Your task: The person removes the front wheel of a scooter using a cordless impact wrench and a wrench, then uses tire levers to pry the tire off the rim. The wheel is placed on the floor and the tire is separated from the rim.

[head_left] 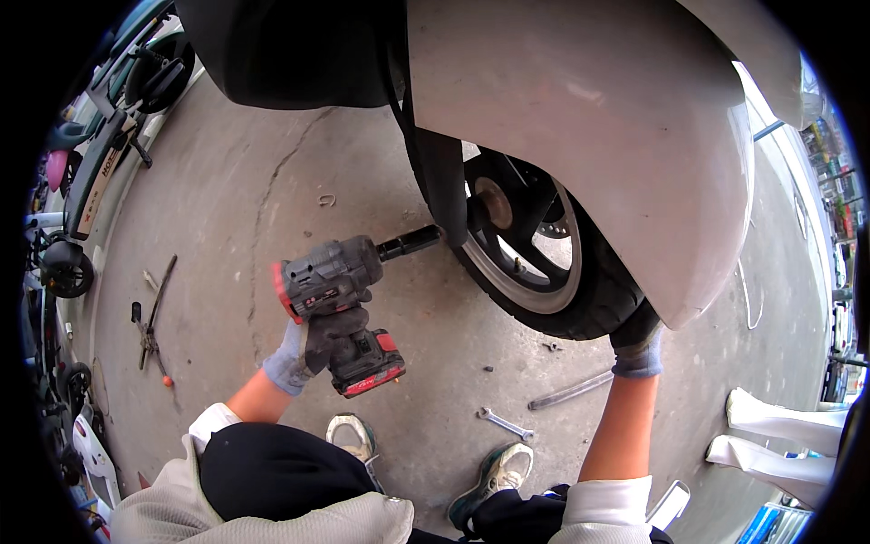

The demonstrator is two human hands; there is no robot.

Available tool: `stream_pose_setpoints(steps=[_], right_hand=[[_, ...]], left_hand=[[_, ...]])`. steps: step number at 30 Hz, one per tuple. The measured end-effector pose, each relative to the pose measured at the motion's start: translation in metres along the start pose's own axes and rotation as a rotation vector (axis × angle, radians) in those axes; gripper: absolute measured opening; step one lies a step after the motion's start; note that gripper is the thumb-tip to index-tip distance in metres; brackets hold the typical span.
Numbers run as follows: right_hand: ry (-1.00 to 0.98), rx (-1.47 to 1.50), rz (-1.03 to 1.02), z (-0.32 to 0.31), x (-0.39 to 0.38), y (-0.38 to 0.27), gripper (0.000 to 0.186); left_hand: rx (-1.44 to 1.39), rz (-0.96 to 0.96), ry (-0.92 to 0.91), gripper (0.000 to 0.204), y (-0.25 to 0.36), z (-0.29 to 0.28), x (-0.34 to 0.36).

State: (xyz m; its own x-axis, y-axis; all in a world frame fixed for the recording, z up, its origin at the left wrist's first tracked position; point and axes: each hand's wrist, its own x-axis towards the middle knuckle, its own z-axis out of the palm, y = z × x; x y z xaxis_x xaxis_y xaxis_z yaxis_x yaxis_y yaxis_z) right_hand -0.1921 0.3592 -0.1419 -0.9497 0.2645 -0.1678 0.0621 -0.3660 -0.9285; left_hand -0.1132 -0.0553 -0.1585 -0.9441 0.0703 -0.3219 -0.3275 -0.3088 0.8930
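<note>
Grey-gloved left hand wrapped shut around the grip of the impact wrench, battery downward, body level, so the long black socket lines up straight with the axle at the wheel hub; socket tip meeting the black swingarm just left of the hub, exact seat on the nut hidden. Right hand in a dark glove reaching up against the near side of the tyre, apparently steadying it; fingers tucked under the pale scooter panel, so closure impossible to tell. Wrench left of centre, between knee and wheel, low over the concrete floor.

Around: small spanner on the floor just ahead of the right shoe, flat metal bar to its right, a loose nut or bolt near the tyre. Pliers and screwdrivers lying well off to the left. Parked scooters crowding the far left edge. White panels at near right. Big pale panel overhanging the wheel, blocking sight of the hub's right side and of the right-hand fingers
</note>
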Motion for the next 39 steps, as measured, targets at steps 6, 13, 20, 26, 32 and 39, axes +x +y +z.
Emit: stream_pose_setpoints(steps=[6, 13, 20, 26, 32, 39], right_hand=[[0.037, -0.053, -0.049, -0.012, -0.009, 0.013, 0.065], [0.077, -0.218, -0.125, -0.005, -0.017, 0.023, 0.057], [0.075, -0.167, -0.126, 0.004, -0.023, 0.017, 0.059], [0.032, -0.117, -0.119, -0.005, -0.018, 0.022, 0.064], [0.04, -0.115, -0.12, -0.001, -0.019, 0.024, 0.059], [-0.124, -0.251, -0.162, -0.029, -0.02, 0.029, 0.051]], left_hand=[[0.361, 0.122, -0.3, 0.006, -0.026, -0.007, 0.006], [-0.127, -0.104, -0.011, 0.03, -0.033, -0.004, 0.015], [-0.039, -0.022, -0.058, 0.029, -0.032, -0.007, 0.021], [-0.144, -0.051, -0.107, 0.037, -0.045, -0.021, 0.024], [-0.107, -0.045, -0.044, 0.028, -0.038, -0.014, 0.023], [-0.001, -0.054, -0.044, 0.026, -0.032, -0.018, 0.031]])
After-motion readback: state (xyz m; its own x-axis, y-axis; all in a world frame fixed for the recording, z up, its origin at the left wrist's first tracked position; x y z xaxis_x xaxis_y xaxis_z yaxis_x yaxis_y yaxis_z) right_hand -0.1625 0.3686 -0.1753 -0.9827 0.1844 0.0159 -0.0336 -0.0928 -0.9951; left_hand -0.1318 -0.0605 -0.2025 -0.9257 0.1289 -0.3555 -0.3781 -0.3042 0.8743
